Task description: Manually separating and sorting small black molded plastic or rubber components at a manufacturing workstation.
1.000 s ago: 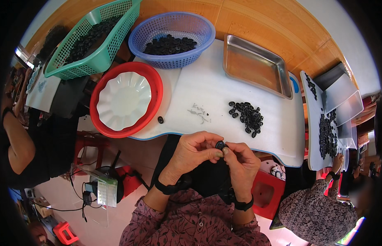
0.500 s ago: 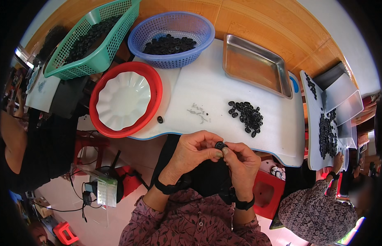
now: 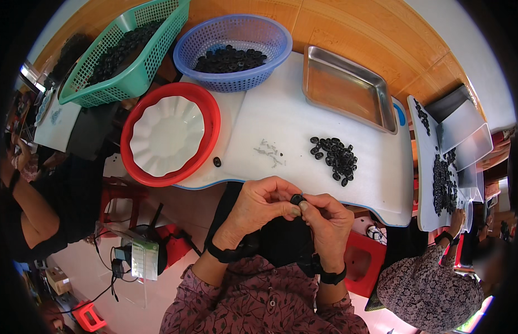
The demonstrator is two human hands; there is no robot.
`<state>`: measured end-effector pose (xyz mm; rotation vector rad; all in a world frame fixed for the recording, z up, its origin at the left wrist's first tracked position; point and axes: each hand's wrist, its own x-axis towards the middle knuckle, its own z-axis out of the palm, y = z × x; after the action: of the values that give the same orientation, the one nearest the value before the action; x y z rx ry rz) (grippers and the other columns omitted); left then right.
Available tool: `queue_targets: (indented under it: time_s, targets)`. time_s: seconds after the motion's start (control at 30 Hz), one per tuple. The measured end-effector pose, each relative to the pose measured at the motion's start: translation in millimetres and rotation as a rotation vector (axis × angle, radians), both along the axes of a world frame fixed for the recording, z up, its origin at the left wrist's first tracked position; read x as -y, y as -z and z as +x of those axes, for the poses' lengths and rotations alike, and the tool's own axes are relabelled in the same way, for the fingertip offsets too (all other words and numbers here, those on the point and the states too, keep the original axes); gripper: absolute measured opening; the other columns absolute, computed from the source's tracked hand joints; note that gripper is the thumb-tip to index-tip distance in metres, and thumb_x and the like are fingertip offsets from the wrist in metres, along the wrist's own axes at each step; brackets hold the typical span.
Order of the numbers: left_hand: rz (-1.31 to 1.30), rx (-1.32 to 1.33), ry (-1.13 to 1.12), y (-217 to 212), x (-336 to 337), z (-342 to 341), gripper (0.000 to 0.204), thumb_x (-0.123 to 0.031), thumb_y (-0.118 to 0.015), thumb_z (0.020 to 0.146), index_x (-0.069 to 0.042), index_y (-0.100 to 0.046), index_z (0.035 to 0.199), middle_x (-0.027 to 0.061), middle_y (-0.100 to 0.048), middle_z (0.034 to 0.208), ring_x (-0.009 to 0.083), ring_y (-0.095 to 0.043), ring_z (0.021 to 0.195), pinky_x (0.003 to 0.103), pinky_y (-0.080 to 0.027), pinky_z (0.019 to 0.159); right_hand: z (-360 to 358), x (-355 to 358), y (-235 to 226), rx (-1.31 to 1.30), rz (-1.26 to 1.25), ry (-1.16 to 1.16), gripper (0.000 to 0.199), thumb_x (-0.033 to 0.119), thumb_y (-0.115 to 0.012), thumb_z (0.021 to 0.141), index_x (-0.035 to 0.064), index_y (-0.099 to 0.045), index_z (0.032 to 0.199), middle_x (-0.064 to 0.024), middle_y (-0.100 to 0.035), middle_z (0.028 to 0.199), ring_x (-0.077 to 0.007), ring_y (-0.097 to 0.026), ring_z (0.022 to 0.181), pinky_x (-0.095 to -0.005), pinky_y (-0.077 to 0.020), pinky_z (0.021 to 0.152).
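Observation:
Just off the near edge of the white table, my left hand and my right hand meet and pinch one small black oval part between thumbs and fingertips. My fingers cover much of it. Beyond my hands lies a pile of similar black oval parts on the table. Left of that pile is a scatter of small clear pieces, too tiny to name. A single black part lies apart, beside the red basin.
A red basin holds a white scalloped dish. Behind are a blue basket and a green basket, both with black parts inside. A metal tray stands at the back. Co-workers sit to the left and right.
My hands stay almost in place, still pinching the black part. At the left, a co-worker's arm has shifted further into view.

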<state>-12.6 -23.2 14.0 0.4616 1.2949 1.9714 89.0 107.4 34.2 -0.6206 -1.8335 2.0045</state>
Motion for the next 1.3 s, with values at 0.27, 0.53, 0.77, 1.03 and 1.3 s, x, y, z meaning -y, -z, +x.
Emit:
queue_targets:
  time_s: [0.27, 0.53, 0.77, 1.03, 1.3]
  targets:
    - [-0.003, 0.005, 0.001, -1.9, 0.2, -0.6, 0.025, 0.004, -0.073, 0.077, 0.002, -0.064, 0.100, 0.0057, -0.068, 0.080, 0.0093, -0.066, 0.069, 0.019, -0.051, 0.056, -0.4, 1.1, -0.4, -0.027, -0.006, -0.007, 0.011, -0.004, -0.067, 0.083, -0.0028, -0.068, 0.094, -0.0028, -0.066, 0.086, -0.0054, -0.059, 0.075, -0.0176, -0.0473, 0.068]
    - [0.053, 0.005, 0.021, 0.4, 2.3, -1.0, 0.026, 0.003, -0.074, 0.076, 0.002, -0.063, 0.100, 0.0076, -0.068, 0.083, 0.0111, -0.066, 0.069, 0.021, -0.053, 0.058, 0.0, -1.8, -5.8, 0.027, -0.094, -0.048, 0.014, 0.002, -0.068, 0.084, -0.0032, -0.068, 0.097, -0.0038, -0.066, 0.079, -0.0064, -0.058, 0.068, -0.0173, -0.0457, 0.060]
    - [0.052, -0.003, 0.026, 0.7, 3.1, 0.7, 0.026, 0.002, -0.074, 0.077, 0.001, -0.063, 0.100, 0.0069, -0.067, 0.081, 0.0115, -0.066, 0.068, 0.020, -0.052, 0.057, -1.0, -11.6, 2.0, 0.061, -0.227, -0.118, 0.015, 0.006, -0.071, 0.082, -0.0030, -0.068, 0.094, -0.0069, -0.067, 0.078, -0.0086, -0.058, 0.065, -0.0190, -0.0454, 0.058]
    - [0.058, 0.001, 0.019, 1.9, 2.7, 2.2, 0.026, 0.002, -0.074, 0.076, 0.001, -0.064, 0.100, 0.0072, -0.068, 0.080, 0.0120, -0.067, 0.067, 0.019, -0.051, 0.055, -3.3, -17.5, 12.0, 0.014, -0.357, -0.172, 0.013, 0.005, -0.072, 0.081, -0.0028, -0.067, 0.090, -0.0057, -0.066, 0.075, -0.0086, -0.056, 0.064, -0.0198, -0.0441, 0.058]
    - [0.085, 0.049, 0.062, 1.4, 5.7, 0.7, 0.026, 0.005, -0.073, 0.076, 0.005, -0.063, 0.100, 0.0104, -0.068, 0.083, 0.0137, -0.066, 0.071, 0.025, -0.057, 0.063, -4.2, -18.3, 13.4, -0.037, -0.476, -0.238, 0.010, 0.002, -0.071, 0.081, -0.0033, -0.066, 0.087, -0.0061, -0.064, 0.075, -0.0087, -0.054, 0.062, -0.0201, -0.0432, 0.058]
